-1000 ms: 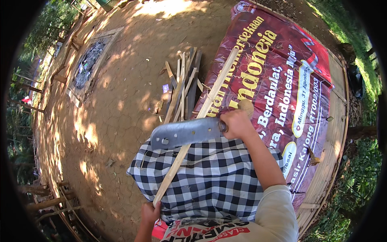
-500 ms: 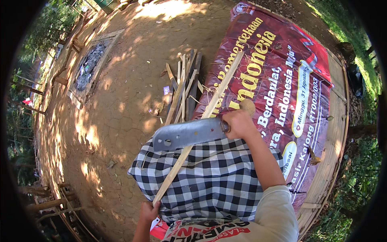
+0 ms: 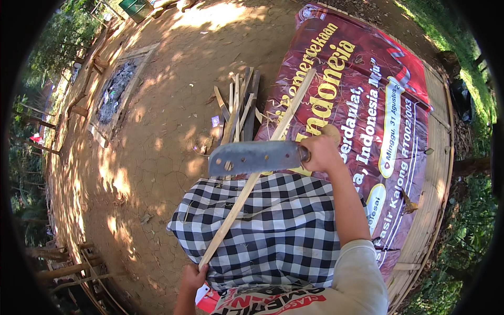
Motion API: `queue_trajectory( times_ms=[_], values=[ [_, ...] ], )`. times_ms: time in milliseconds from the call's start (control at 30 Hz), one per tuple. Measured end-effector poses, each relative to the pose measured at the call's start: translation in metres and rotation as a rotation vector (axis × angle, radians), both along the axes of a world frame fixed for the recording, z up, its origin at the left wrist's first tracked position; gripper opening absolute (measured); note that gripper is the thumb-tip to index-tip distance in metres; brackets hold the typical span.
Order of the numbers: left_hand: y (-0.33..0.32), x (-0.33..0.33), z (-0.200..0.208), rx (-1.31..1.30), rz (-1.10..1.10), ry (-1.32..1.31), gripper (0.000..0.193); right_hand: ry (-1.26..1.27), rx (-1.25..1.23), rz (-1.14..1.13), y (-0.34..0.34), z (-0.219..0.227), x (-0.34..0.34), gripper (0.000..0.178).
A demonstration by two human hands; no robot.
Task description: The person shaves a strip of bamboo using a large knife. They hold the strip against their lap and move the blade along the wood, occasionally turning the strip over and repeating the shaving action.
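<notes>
My left hand point(image 3: 193, 275) is closed round the near end of a long, pale wooden strip point(image 3: 226, 227). The strip slants up and right across my lap, its far end over the printed banner. In my right hand point(image 3: 321, 152) is the handle of a cleaver point(image 3: 247, 159), a broad grey blade with several holes. Its blade lies crosswise over the middle of the strip, pointing left; whether the edge touches the wood I cannot tell. A black-and-white checked cloth point(image 3: 262, 226) covers my lap beneath the strip.
A dark red banner point(image 3: 362, 126) with lettering covers a bamboo platform point(image 3: 438, 152) on the right, with thin wood shavings on it. Several wooden strips point(image 3: 239, 105) lie piled on the dirt ground ahead. A framed ash pit point(image 3: 116, 94) is at the far left.
My right hand has moved the cleaver away from me along the strip, and the blade now lies more level. My left hand keeps its hold in the same place.
</notes>
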State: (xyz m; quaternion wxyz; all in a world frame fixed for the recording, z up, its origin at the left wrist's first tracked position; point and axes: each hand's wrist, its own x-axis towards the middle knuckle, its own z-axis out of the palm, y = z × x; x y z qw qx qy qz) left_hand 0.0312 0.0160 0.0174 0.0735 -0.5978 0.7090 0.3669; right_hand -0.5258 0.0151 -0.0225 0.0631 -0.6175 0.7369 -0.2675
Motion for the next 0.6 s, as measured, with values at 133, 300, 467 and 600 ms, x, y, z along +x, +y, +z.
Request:
queue_trajectory(
  times_ms=[133,300,467,600],
  values=[
    [-0.002,-0.002,0.000,-0.009,-0.004,0.002,0.050,-0.109,0.285,-0.487,0.012,0.007,-0.042,0.024],
    [-0.006,0.010,-0.012,-0.006,-0.040,-0.004,0.053,-0.068,0.276,-0.450,0.014,0.023,-0.018,0.025],
    [-0.007,0.014,-0.011,-0.003,-0.060,0.070,0.055,0.010,0.073,-0.143,0.012,0.005,-0.028,0.021],
    [-0.004,0.005,-0.006,-0.031,-0.059,0.030,0.054,-0.159,0.204,-0.673,0.014,0.008,-0.052,0.025]
  ],
)
